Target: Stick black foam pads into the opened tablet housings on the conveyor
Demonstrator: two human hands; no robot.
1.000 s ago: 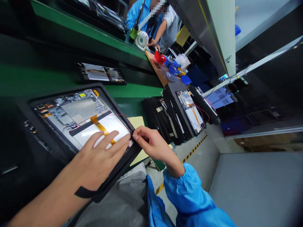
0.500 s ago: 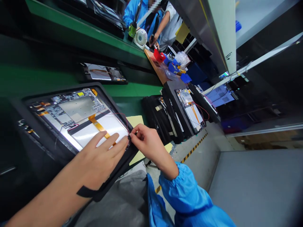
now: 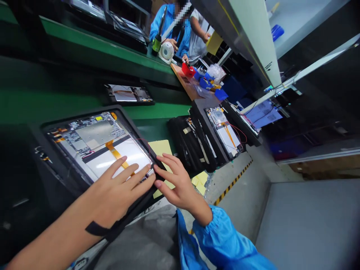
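The open-backed tablet [image 3: 97,133] lies in a black tray [image 3: 136,129] at our side of the green worktop [image 3: 168,108]. Our left hand [image 3: 116,193] lies over its white battery [image 3: 135,150], fingers spread; our right hand [image 3: 178,183] has its fingers parted at the tray's rim, pinching nothing we can see. We judge the step in hand to be settling the thin red wire [image 3: 144,140] there; the next move calls for a light touch. Beyond are stacked trays [image 3: 180,146], a second tablet [image 3: 230,135], then a white fan [image 3: 167,52].
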